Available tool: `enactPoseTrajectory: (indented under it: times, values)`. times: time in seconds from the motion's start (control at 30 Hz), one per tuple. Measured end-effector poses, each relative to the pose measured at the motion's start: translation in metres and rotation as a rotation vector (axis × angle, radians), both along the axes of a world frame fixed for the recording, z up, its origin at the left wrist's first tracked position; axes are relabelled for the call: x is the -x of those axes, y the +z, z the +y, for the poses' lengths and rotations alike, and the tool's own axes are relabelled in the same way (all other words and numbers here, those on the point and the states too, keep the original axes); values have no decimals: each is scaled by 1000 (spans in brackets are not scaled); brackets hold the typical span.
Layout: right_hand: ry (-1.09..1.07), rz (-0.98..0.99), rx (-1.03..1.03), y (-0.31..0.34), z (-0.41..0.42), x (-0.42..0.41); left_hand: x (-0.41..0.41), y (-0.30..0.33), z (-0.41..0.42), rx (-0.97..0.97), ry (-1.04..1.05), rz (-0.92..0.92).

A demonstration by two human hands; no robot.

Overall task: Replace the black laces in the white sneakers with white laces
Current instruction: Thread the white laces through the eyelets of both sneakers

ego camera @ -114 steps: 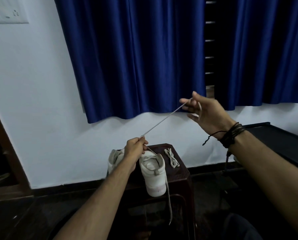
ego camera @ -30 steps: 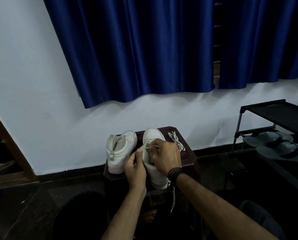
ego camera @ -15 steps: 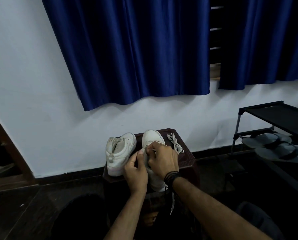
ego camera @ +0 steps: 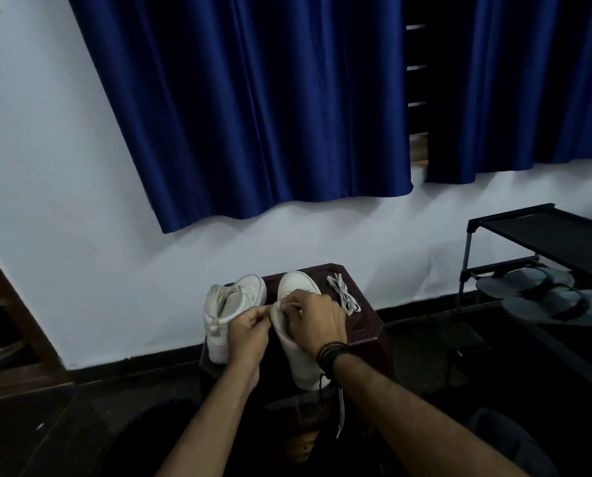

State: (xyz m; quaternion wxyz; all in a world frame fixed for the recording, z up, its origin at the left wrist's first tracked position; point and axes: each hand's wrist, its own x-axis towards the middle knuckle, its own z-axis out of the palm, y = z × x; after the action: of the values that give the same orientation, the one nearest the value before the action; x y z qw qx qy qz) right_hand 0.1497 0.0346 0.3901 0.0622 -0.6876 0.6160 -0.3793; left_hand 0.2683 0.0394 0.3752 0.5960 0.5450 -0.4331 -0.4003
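Both hands work at the right sneaker (ego camera: 299,287) on the dark worktop (ego camera: 363,325): the left hand (ego camera: 250,333) pinches the shoe's left upper edge, and the right hand (ego camera: 318,321) pinches a thin white lace (ego camera: 293,305) over its tongue. Just left stands the other white sneaker (ego camera: 232,304). A spare white lace bundle (ego camera: 344,294) lies at the far right of the worktop. Sandals (ego camera: 546,297) rest on a rack (ego camera: 542,232) further right.

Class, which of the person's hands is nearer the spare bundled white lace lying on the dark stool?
Right. The right hand sits just beside the bundled white lace; the left hand is farther, beyond the sneaker.
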Motion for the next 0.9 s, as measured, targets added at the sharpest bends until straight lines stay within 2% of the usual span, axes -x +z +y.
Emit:
enactPoseTrajectory:
  times: [0.1,0.17,0.23,0.33,0.43,0.57,0.63,0.67,0.7,0.73,0.8,0.83,0.9]
  values:
    - [43,34,46,3,-2,0,-1,6,-11,-63,71,-254]
    - [40,88,221,4,-2,0,3,19,-14,-74,192,-452]
    - [-70,194,339,4,-7,0,6,38,-13,-89,243,-583]
    - [-173,204,202,6,-14,2,-3,65,-17,-111,251,-579]
    - [-151,141,2,9,-16,3,-35,84,-37,-55,277,-435]
    - [-186,72,-42,10,-14,3,-93,107,-41,-149,507,-437]
    - [-198,17,-59,6,-13,3,-98,109,-21,-223,615,-587]
    - [-198,-4,-68,4,-12,2,-96,106,-12,-193,636,-717]
    - [-199,-21,-75,5,-11,1,-91,99,-8,-84,633,-835]
    - [-199,-35,-80,5,-11,0,-82,92,-6,71,582,-919]
    - [-209,-54,-82,7,-10,-2,-62,81,-10,272,277,-994]
    - [-219,-58,-83,7,-9,-2,-52,75,-16,259,88,-1041]
    - [-242,-56,-86,5,-6,-1,-35,62,-28,49,-215,-1166]
